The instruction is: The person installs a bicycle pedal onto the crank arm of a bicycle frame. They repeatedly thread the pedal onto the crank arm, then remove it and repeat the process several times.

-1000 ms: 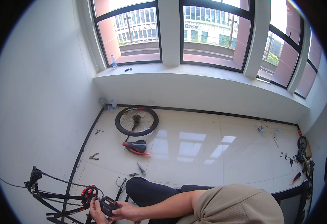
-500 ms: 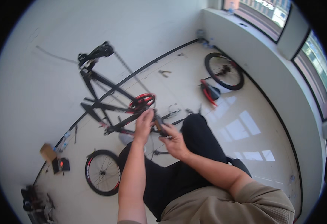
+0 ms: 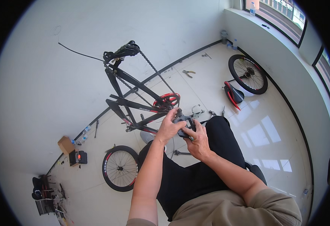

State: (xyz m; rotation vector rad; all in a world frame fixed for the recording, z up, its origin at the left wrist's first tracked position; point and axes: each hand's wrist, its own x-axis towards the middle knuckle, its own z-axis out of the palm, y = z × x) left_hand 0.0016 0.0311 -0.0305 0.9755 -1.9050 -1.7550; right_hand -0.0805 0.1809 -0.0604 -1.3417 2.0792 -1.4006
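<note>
A dark bicycle pedal (image 3: 189, 122) is between my two hands, in front of my knees. My left hand (image 3: 166, 127) grips its left side, fingertips up by the spindle end. Around the lower right edge close the fingers and thumb of my right hand (image 3: 199, 141). Just beyond stands the black bicycle frame (image 3: 144, 117), tilted, with a red chainring (image 3: 176, 98) close to my left fingertips. My hands hide whether the pedal is joined to the crank. A slack chain (image 3: 158, 72) runs from the chainring up to the rear derailleur (image 3: 125, 52).
One wheel (image 3: 120, 168) lies left of my legs, another (image 3: 248, 74) by the far right wall with a red-black saddle (image 3: 233, 96). Pliers (image 3: 188, 73) lie on the floor ahead. An opened cardboard box (image 3: 65, 145) and a toolbox (image 3: 77, 157) sit along the left wall.
The pedal has turned from edge-on to showing its broad open face. My right hand has come closer around it. The whole view has shifted, so the surroundings appear farther right.
</note>
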